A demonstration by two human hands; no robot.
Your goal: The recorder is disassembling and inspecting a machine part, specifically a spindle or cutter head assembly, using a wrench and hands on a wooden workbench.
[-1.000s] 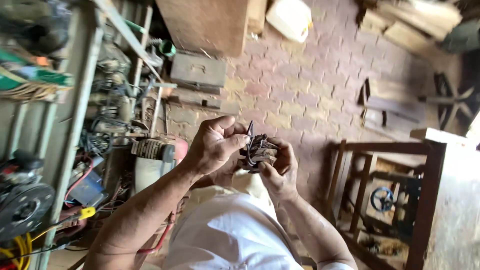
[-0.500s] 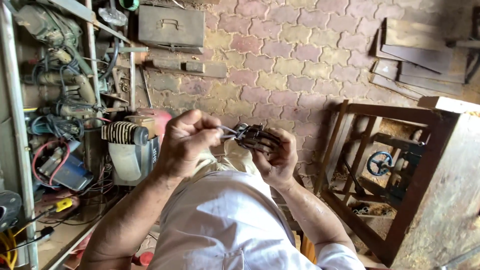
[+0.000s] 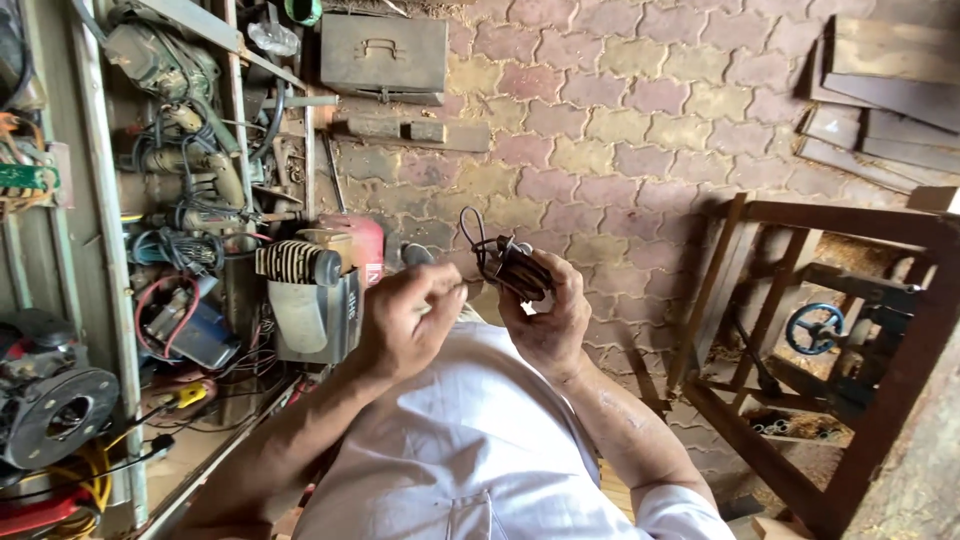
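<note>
Two bare hands meet just above a white-shirted lap, over a floor of interlocking paving bricks (image 3: 640, 110). The right hand (image 3: 548, 318) is closed around a small dark wound motor part (image 3: 520, 268), with its fingers wrapped under and behind it, so the part sits at the fingertips, tilted, its long axis running from upper left down to lower right. A thin black wire loop (image 3: 472, 232) rises from the part's upper-left end, the end that faces the other hand. The left hand (image 3: 405, 322) is curled, thumb and fingers pinched together near a slim light-coloured object whose nature cannot be told; its tips lie just beside the part's left end, not clearly touching it. The right hand is thus the nearer one, already gripping, while the left stands off to the side of the wire. To the left stands a shelf rack (image 3: 105, 250) crowded with power tools and cables; a grey metal box (image 3: 384, 55) lies further off, and a dark wooden frame (image 3: 905, 300) stands to the right.
</note>
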